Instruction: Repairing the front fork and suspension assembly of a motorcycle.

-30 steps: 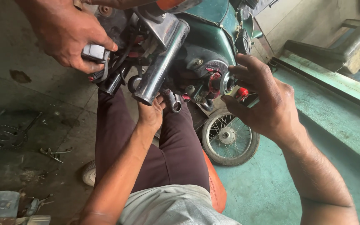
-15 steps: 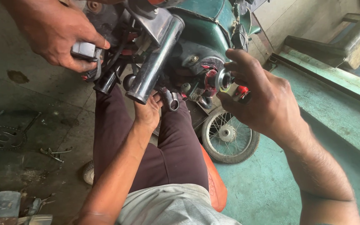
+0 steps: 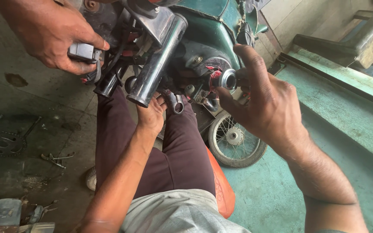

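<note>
Oil-stained grey concrete floor, strewn with a loose chain and small hand tools, lies under a dark green motorcycle with its chromed fork tube exposed. The left hand pinches a small grey plastic wiring connector between thumb and fingers beside the black cables, while the right hand curls its fingertips around a round chrome switch barrel at the bike's front, and a seated co-worker's hand reaches up beneath the fork. Wiring work at the headstock seems in hand; the next move likely calls for steady, aligned fingers.
</note>
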